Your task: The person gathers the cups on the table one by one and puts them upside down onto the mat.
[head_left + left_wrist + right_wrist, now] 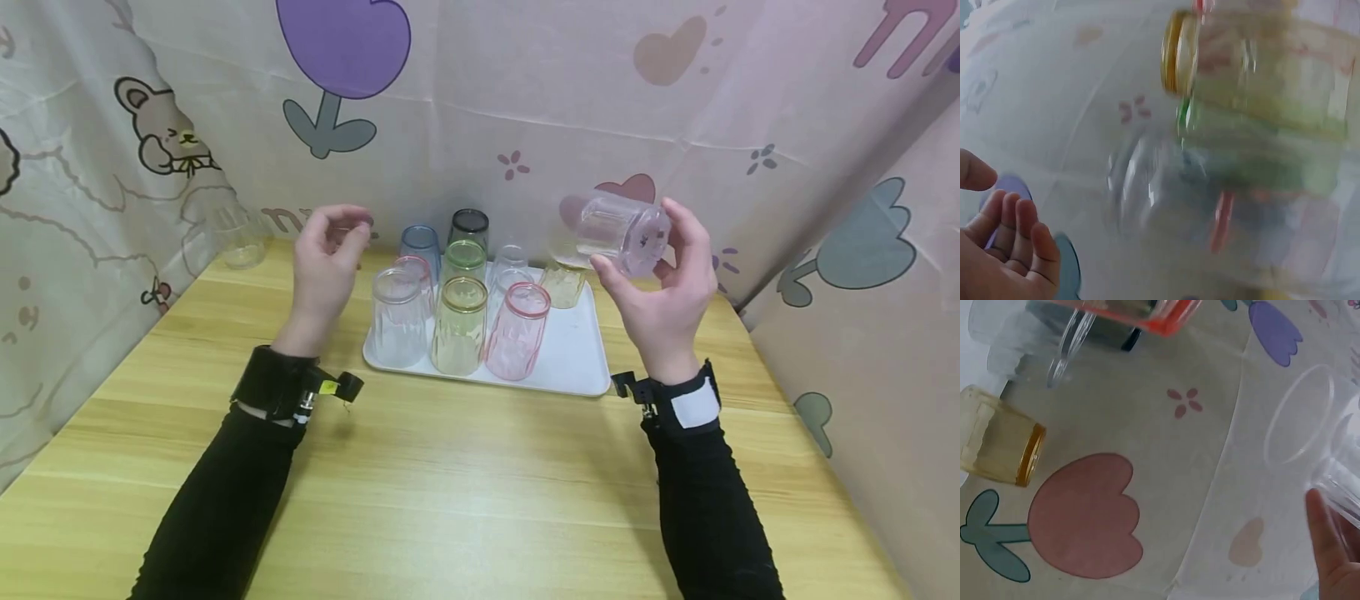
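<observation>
My right hand (663, 275) holds a clear pinkish plastic cup (621, 230) on its side in the air, above the right end of a white tray (577, 354). In the right wrist view the same cup (1310, 419) shows its open rim, with my fingers (1329, 544) under it. My left hand (327, 258) hovers empty with loosely curled fingers, left of the tray; its fingers (1019, 240) hold nothing in the left wrist view. On the tray stand several cups: a clear one (396, 317), a yellow one (459, 325), a pink one (516, 330), green, blue and dark ones behind.
A clear cup (238, 236) stands alone at the table's far left corner. A yellow cup (562, 283) stands on the tray under my right hand. Patterned cloth walls close in the back and both sides. The wooden table (465, 483) stretches toward me.
</observation>
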